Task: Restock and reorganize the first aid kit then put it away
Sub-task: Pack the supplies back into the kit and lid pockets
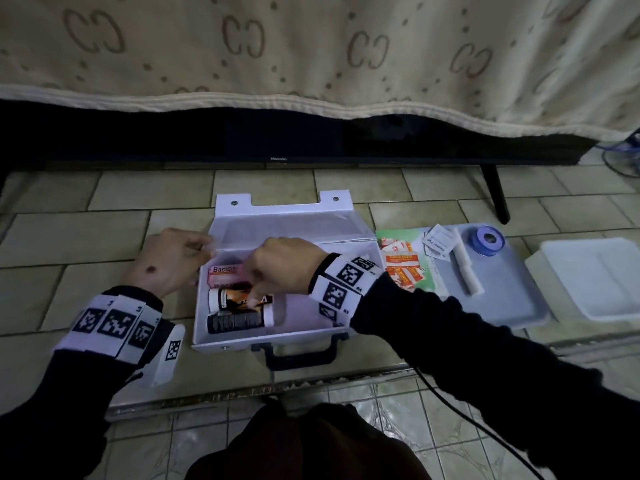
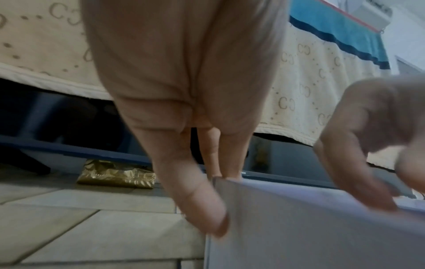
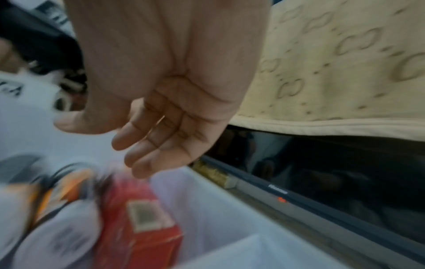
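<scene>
Kit (image 1: 242, 337) open on tiled floor (image 1: 104, 237), lid (image 1: 294, 223) tipped back toward TV (image 1: 277, 140). Left hand (image 1: 169, 261) at kit's left rear corner; thumb and fingers (image 2: 202, 214) pinch wall edge. Right hand (image 1: 280, 268) inside kit over contents, fingers (image 3: 147, 145) loosely curled, holding nothing in wrist view. Inside: pink box (image 1: 225, 275) at back, orange-labelled bottle (image 1: 235, 299) in middle, dark bottle (image 1: 239, 322) nearest handle (image 1: 298, 355). Right of kit: tray (image 1: 512, 292) with plasters (image 1: 401, 265), tape roll (image 1: 486, 239).
</scene>
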A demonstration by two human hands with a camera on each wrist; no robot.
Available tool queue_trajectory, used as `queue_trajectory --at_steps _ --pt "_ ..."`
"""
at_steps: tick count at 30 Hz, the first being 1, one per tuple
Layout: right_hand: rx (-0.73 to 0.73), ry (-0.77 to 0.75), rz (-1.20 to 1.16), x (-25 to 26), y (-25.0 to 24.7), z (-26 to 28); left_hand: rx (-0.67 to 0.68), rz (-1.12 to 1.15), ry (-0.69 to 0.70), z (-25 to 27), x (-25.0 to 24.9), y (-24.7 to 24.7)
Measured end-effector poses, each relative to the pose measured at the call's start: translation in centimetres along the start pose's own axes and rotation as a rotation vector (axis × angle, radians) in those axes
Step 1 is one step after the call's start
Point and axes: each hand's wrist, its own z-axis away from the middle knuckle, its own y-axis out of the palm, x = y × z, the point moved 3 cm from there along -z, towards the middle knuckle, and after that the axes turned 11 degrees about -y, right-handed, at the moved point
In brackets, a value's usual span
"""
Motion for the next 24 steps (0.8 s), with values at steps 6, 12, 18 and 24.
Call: queue_trajectory --at_steps 6,12,18,24 --pt "-0.403 0.138 -0.144 -4.4 -5.0 6.9 -0.046 -0.330 0.024 0.8 -2.4 -0.8" --pt "-0.662 0.514 -0.154 -12.4 -6.2 19.2 -0.137 -0.345 0.219 3.9 -9.6 -0.7" --pt "-0.665 0.911 -0.245 -19.3 -1.5 27.4 0.008 -0.251 0.524 10.2 -20.8 9.7" --pt "-0.510 1.011 -0.448 -21.7 2.7 27.2 0.316 -0.336 0.359 9.9 -24.6 25.6"
